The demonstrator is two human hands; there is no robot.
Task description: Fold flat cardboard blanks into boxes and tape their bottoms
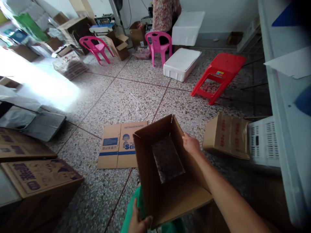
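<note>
An opened-up cardboard box (178,207) is held tilted in front of me, its brown walls forming a square tube. Through its far end shows a dark, speckled patch that looks like the floor. My right hand (191,144) is closed over the rim of the right wall. Down at the near left corner, my left hand (139,221) grips the box's edge, partly cut off by the frame. Beyond the box's left side, a flattened carton (110,137) with blue print lies on the floor, partly covered by the box.
Stacked cartons (41,176) stand at the left. On the right are a taped carton (225,136), a white plastic crate (264,140) and a long table (279,106). Farther off are a red stool (222,69), a foam box (181,63) and a person (162,14) by a pink chair (159,43).
</note>
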